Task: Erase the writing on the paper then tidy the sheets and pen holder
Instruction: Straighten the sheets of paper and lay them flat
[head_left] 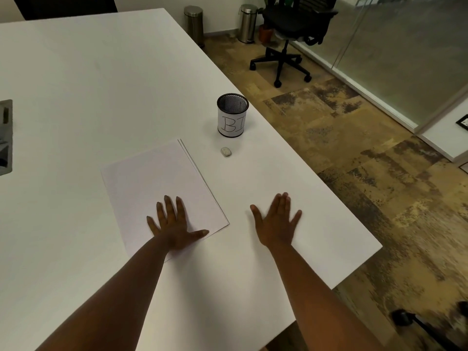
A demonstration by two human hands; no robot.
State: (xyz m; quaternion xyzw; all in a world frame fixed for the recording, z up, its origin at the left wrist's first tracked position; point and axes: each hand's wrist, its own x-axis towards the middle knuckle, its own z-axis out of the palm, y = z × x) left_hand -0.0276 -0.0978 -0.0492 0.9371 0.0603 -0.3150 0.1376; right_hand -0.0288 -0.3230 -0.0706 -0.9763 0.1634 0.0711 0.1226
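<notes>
A small stack of white sheets [157, 183] lies angled on the white table [88, 84], its edges nearly aligned; no writing shows on the top sheet. My left hand [174, 224] rests flat on the stack's near corner, fingers spread. My right hand [277, 221] lies flat on the bare tabletop to the right of the sheets, fingers straight. A black mesh pen holder [232, 115] with a white label reading "BI" stands upright near the table's right edge. A small grey eraser [226, 151] lies just in front of the holder.
The table's right edge [316, 173] runs diagonally close to the holder. A cable cut-out [5, 138] sits at the far left of the table. On the floor beyond stand an office chair [291, 26] and two steel bins [195, 24].
</notes>
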